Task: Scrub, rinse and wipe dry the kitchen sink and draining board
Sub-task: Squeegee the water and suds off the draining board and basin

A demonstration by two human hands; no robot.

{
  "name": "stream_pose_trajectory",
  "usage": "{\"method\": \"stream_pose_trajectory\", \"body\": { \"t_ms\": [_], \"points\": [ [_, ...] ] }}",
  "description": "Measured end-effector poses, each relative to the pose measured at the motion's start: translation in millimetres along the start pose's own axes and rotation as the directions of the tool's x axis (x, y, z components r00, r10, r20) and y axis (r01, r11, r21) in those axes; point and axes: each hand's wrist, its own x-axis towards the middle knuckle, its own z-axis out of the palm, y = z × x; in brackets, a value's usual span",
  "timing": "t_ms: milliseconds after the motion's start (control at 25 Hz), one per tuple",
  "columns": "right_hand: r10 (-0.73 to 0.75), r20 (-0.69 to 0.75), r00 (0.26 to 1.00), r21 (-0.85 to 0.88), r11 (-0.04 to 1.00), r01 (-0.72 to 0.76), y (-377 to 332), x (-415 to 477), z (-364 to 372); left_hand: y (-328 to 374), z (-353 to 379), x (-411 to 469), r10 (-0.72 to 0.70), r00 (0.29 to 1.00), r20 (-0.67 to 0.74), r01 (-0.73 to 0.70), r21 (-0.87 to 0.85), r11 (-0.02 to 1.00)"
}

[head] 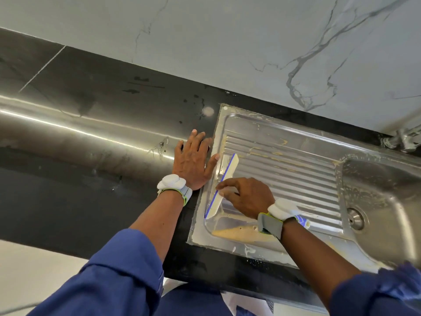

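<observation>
A steel draining board (284,169) with ribs joins the sink bowl (382,192) on the right; its drain (356,218) shows. Yellowish dirty water and streaks lie along the board's near left corner (239,232). My right hand (248,197) grips a cream squeegee with a blue blade edge (224,181), which stands on the board's left end. My left hand (193,159) rests flat with spread fingers on the black counter, its thumb touching the board's left rim.
The black countertop (102,179) stretches left, wet and streaked with glare. A marble-patterned wall (250,42) rises behind. The tap base (403,137) stands at the far right behind the bowl. The counter's front edge runs just before my sleeves.
</observation>
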Motion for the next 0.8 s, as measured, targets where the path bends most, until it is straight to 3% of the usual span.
{"method": "stream_pose_trajectory", "body": {
  "t_ms": [280, 440, 640, 800],
  "points": [
    [-0.024, 0.095, 0.995, -0.002, 1.000, 0.024, 21.9, -5.8, 11.8, 14.3, -16.0, -76.8, -0.220, 0.974, -0.055, 0.224, 0.069, 0.972],
    [-0.084, 0.143, 0.986, -0.089, 0.991, 0.097, 84.5, -38.0, -10.4, 63.2, -13.5, -126.9, -0.383, 0.914, -0.133, 0.394, 0.078, 0.916],
    [-0.109, 0.206, 0.972, -0.117, 0.984, 0.135, 215.2, -107.0, -51.1, 168.1, 19.4, -183.9, -0.512, 0.839, -0.185, 0.538, 0.138, 0.832],
    [-0.076, 0.265, 0.961, -0.275, 0.950, 0.150, 273.2, -138.0, -81.0, 221.7, 38.9, -202.9, -0.606, 0.770, -0.199, 0.631, 0.099, 0.769]
  ]
}}
